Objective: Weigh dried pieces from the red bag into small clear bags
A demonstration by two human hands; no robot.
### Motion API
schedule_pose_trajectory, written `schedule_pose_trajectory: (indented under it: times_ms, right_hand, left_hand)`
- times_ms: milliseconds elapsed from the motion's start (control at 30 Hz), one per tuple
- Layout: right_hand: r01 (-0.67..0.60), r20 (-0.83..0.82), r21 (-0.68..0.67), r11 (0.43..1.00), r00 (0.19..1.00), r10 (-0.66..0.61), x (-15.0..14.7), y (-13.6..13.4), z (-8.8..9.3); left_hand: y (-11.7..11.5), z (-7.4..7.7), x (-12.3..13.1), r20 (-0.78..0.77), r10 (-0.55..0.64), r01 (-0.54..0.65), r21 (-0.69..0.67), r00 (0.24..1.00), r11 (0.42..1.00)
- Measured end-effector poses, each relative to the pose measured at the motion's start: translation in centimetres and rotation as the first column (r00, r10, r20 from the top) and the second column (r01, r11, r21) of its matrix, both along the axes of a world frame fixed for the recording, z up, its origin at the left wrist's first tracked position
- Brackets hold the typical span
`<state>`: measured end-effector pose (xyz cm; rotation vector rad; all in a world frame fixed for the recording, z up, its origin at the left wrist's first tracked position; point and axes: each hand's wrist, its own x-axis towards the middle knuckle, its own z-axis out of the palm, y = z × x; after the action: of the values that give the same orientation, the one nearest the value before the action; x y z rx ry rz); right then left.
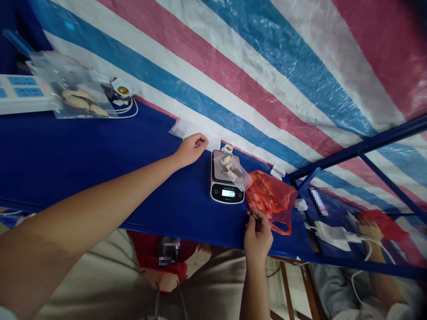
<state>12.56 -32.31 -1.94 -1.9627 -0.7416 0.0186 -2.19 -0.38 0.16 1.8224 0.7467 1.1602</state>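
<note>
My left hand (191, 149) reaches across the blue table (83, 155) to a stack of clear plastic bags (187, 130) by the striped tarp, fingers curled in a pinch on the top bag. My right hand (257, 233) is closed at the table's front edge, gripping the rim of a red plastic bag (271, 198). Between them stands a small digital scale (227, 189) with a lit display. On its platform lies a clear bag of pale slices (231, 169).
A white power strip (23, 93) and a clear bag with pale slices (75, 91) lie at the far left, next to a white cable with a round device (122, 91). Another person's hand (368, 229) rests at the right near white adapters (332, 233). A blue metal frame (367, 146) rises there.
</note>
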Motion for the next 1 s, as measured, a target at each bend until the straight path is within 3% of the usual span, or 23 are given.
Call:
schedule_pose_trajectory:
  times_ms: [267, 733, 1000]
  right_hand:
    - [-0.023, -0.051, 0.043, 0.999, 0.998, 0.025, -0.14, -0.01, -0.17]
    - [-0.038, 0.037, -0.038, 0.999, 0.999, 0.040, -0.23, -0.13, 0.42]
    - [-0.053, -0.042, 0.028, 0.998, 0.998, 0.054, 0.14, -0.31, -0.07]
  left_hand:
    - [-0.15, 0.07, -0.02, -0.013, -0.001, 0.001, 0.007, 1.000, 1.000]
    - [-0.29, -0.44, 0.10, -0.010, -0.036, 0.037, 0.052, 0.999, 0.998]
    - [-0.24, -0.63, 0.14, -0.015, -0.039, 0.039, 0.051, 0.999, 0.998]
